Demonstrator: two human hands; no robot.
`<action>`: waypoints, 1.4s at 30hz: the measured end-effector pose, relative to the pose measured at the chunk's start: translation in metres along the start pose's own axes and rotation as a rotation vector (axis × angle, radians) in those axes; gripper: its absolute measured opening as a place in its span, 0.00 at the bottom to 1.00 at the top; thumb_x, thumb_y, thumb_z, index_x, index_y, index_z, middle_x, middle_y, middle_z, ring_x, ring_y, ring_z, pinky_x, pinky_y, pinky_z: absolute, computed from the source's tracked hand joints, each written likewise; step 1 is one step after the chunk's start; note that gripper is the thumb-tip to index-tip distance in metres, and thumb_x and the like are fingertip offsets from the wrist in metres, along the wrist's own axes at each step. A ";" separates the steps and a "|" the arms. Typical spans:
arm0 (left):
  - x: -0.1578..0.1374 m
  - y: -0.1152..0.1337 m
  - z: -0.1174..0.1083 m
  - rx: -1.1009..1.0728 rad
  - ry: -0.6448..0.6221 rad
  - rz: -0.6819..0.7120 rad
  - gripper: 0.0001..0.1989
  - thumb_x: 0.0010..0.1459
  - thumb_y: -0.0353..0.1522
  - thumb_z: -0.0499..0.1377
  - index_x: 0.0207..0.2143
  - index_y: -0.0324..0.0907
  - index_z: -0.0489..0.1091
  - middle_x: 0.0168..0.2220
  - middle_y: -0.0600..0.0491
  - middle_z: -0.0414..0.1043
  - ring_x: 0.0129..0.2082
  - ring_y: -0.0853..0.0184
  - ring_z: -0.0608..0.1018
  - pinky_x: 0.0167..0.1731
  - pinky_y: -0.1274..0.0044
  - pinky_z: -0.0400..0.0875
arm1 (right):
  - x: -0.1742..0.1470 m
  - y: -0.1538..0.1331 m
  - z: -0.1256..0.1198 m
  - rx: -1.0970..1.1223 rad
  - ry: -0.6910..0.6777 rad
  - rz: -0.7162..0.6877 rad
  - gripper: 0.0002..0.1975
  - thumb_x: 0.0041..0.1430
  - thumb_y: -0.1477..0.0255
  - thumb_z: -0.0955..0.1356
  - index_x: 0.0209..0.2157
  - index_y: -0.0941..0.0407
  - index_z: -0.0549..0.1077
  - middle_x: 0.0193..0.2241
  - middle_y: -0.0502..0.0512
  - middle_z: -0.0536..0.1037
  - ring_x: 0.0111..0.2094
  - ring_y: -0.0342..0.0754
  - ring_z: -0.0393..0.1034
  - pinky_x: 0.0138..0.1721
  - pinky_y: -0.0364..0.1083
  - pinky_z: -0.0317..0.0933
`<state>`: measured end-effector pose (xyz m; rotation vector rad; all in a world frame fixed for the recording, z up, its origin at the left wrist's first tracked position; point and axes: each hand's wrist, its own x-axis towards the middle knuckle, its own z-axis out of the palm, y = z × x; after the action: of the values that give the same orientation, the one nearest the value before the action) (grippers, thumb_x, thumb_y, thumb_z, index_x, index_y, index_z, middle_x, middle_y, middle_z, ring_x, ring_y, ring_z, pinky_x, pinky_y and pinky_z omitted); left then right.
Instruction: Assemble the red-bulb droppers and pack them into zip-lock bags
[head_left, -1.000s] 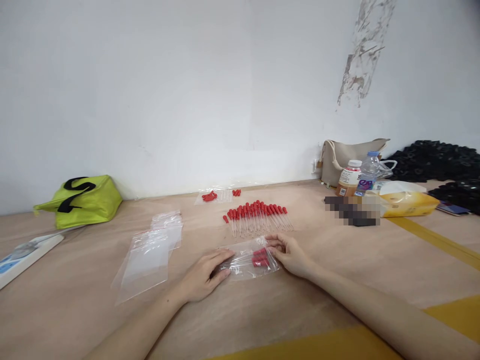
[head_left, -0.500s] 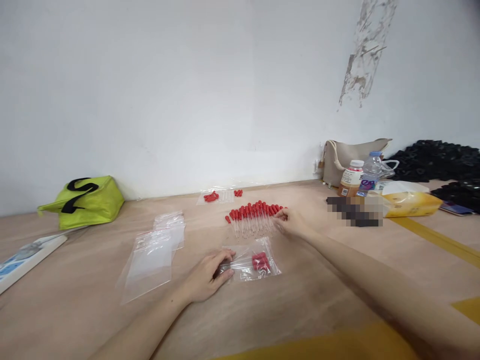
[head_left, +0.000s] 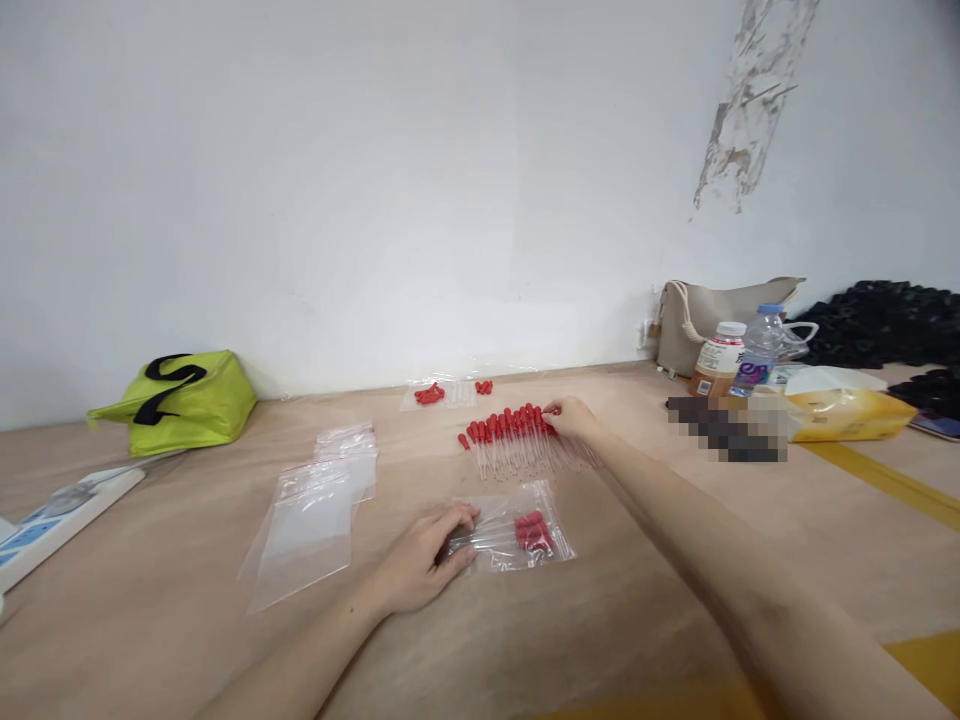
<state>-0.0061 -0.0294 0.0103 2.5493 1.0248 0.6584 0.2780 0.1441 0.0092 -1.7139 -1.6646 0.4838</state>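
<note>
A row of clear droppers with red rubber bulbs (head_left: 504, 428) lies on the brown-covered table. At the row's right end, my right hand (head_left: 571, 416) has its fingertips closed on the red bulb of a dropper. Nearer to me lies a clear zip bag (head_left: 553, 510) with several red-bulbed droppers inside. My left hand (head_left: 429, 556) grips this bag's left end, thumb on the near side and fingers curved over the far side. Part of the bag is hidden under that hand. One loose red bulb (head_left: 463, 441) sits left of the row.
Flat clear zip bags (head_left: 307, 535) are stacked at left. Near the wall lies another clear bag (head_left: 457, 394) with red bulbs (head_left: 430, 394). A green bag (head_left: 187, 405) and a power strip (head_left: 67, 520) stand far left. Bottles (head_left: 718, 360) and a yellow tissue pack (head_left: 855, 418) are at right.
My right hand has moved from beside the tubes up to the bulbs at the row's right end. My left hand stays at the zip bag. The view has shifted slightly.
</note>
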 end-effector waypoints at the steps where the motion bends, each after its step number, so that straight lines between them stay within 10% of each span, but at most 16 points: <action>1: 0.000 0.000 0.000 0.003 0.001 0.005 0.06 0.57 0.32 0.51 0.39 0.44 0.61 0.46 0.51 0.66 0.47 0.64 0.67 0.46 0.72 0.61 | 0.001 0.000 0.000 0.025 -0.002 0.020 0.05 0.42 0.73 0.67 0.25 0.57 0.75 0.26 0.54 0.76 0.28 0.45 0.68 0.30 0.41 0.58; 9: 0.000 0.000 0.000 -0.001 0.000 0.004 0.09 0.58 0.33 0.50 0.41 0.44 0.62 0.46 0.50 0.66 0.47 0.63 0.67 0.46 0.70 0.61 | -0.004 -0.016 -0.016 0.392 0.062 0.114 0.06 0.46 0.74 0.64 0.28 0.61 0.69 0.19 0.50 0.71 0.14 0.38 0.59 0.16 0.38 0.52; 17: 0.001 0.003 -0.002 0.003 -0.007 0.020 0.08 0.58 0.34 0.50 0.41 0.44 0.63 0.46 0.51 0.66 0.47 0.64 0.67 0.46 0.71 0.62 | -0.076 0.003 -0.044 0.726 0.276 0.070 0.10 0.49 0.70 0.63 0.36 0.57 0.61 0.20 0.46 0.66 0.16 0.37 0.60 0.17 0.37 0.54; 42: -0.001 -0.002 0.001 0.084 0.017 -0.031 0.16 0.58 0.36 0.50 0.49 0.47 0.59 0.49 0.52 0.65 0.48 0.63 0.67 0.47 0.70 0.63 | -0.141 0.011 -0.006 1.115 0.028 0.100 0.17 0.42 0.63 0.69 0.30 0.55 0.60 0.20 0.45 0.67 0.20 0.40 0.66 0.24 0.42 0.63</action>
<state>-0.0070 -0.0289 0.0085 2.5976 1.1173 0.6425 0.2747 0.0056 -0.0221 -0.9340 -0.9317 1.1502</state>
